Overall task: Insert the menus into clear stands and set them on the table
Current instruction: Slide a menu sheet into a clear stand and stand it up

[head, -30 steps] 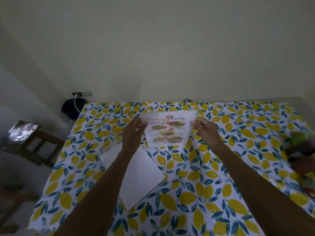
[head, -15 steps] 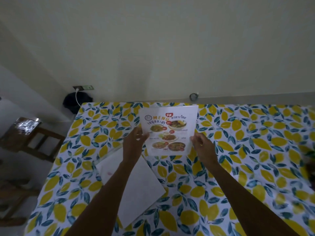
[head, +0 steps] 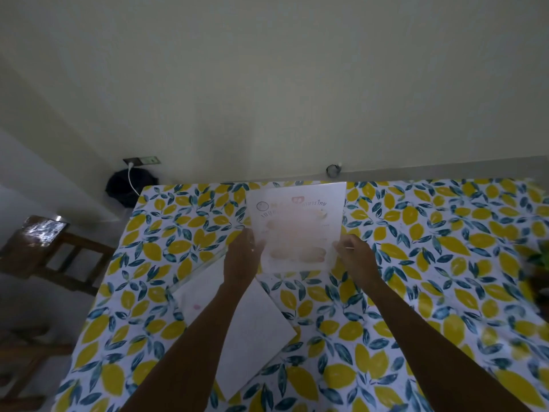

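A printed menu sheet (head: 298, 227) with food pictures is held upright above the lemon-print table (head: 416, 278). My left hand (head: 242, 257) grips its lower left edge and my right hand (head: 353, 254) pinches its lower right edge. The print looks washed out by glare. Under my left forearm a white sheet (head: 252, 331) lies flat on the cloth. A clear stand edge (head: 202, 270) seems to lie along that sheet's upper side, but I cannot tell its shape.
A wooden chair (head: 47, 251) stands left of the table. A dark bag (head: 124, 185) with a white cable sits below a wall socket (head: 142, 160). Something green (head: 539, 257) shows at the right edge. The wall runs close behind the table.
Both hands have raised the menu from nearly flat to upright, and slid down to its lower edges. The print now looks paler from glare.
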The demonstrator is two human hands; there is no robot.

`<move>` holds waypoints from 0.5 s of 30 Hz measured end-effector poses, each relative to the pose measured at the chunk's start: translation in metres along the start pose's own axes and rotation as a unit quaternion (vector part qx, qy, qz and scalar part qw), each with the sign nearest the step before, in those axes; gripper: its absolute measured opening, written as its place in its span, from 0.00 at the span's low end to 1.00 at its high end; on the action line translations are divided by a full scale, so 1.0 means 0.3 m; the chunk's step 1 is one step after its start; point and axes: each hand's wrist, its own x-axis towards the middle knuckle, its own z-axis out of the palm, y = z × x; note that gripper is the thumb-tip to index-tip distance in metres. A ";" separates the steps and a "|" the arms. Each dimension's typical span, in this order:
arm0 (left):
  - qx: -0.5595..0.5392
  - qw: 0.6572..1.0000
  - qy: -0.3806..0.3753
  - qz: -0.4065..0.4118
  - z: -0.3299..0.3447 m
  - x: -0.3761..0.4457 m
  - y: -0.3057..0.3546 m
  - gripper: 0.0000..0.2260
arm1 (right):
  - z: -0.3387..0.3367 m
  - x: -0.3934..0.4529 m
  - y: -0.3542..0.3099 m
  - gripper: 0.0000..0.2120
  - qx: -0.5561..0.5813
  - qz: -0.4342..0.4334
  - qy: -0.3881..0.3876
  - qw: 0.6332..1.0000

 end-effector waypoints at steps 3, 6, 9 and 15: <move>0.061 0.998 0.013 -0.010 -0.020 -0.040 0.019 0.14 | -0.006 -0.026 -0.021 0.12 -0.004 0.030 0.008 0.999; 0.106 0.994 0.011 -0.029 -0.065 -0.093 0.008 0.17 | -0.018 -0.090 -0.051 0.14 -0.029 0.041 0.018 0.999; 0.147 0.989 0.002 -0.008 -0.128 -0.165 -0.058 0.21 | -0.008 -0.170 -0.075 0.16 -0.038 0.030 0.014 0.999; 0.182 0.983 -0.028 -0.027 -0.269 -0.361 -0.270 0.24 | 0.108 -0.346 -0.131 0.16 -0.108 -0.004 -0.020 0.994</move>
